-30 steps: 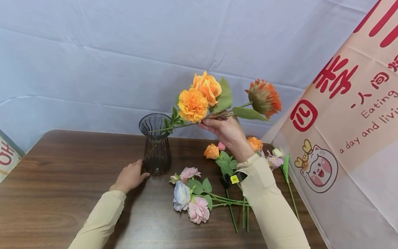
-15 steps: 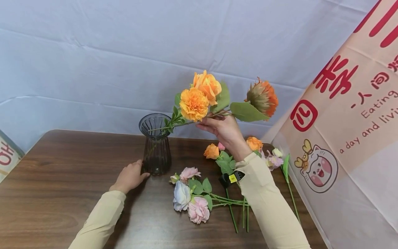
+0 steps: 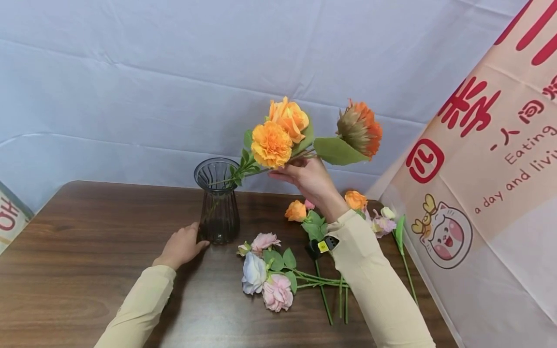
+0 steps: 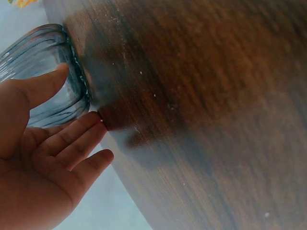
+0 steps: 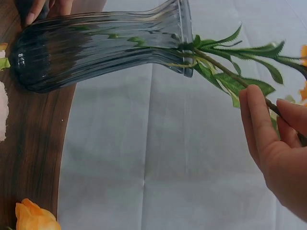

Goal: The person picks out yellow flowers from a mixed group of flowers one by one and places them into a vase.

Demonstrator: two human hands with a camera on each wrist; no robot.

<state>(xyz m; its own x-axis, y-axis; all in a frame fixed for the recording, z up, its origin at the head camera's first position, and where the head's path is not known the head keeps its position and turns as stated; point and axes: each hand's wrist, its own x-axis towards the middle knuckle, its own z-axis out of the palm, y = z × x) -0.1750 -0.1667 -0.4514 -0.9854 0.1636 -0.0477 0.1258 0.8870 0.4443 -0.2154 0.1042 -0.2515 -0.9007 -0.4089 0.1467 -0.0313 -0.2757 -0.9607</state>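
My right hand (image 3: 311, 181) pinches a flower stem (image 5: 228, 72) between thumb and fingers; it runs down at a slant to the vase mouth. On its upper end, right of the hand, is a dark orange bloom (image 3: 361, 129) with a broad green leaf (image 3: 338, 151). An orange rose (image 3: 288, 118) and a ruffled yellow-orange carnation (image 3: 271, 145) lean out over the vase's right side, close to that hand. The grey ribbed glass vase (image 3: 219, 212) stands upright. At its base, my left hand (image 3: 183, 245) rests with fairly straight fingers; thumb and fingertips are right at the glass.
Pink and pale blue flowers (image 3: 254, 273) lie on the dark wood table (image 3: 87, 261) in front of the vase. Further right lie orange roses (image 3: 296, 211), a lilac flower (image 3: 385, 224) and several green stems. A white cloth (image 3: 152, 87) hangs behind; a printed banner (image 3: 487, 159) hangs right.
My right hand has shifted slightly left and up, still holding the stem, and the dark orange bloom has swung left with it. The left hand and vase stay in place.
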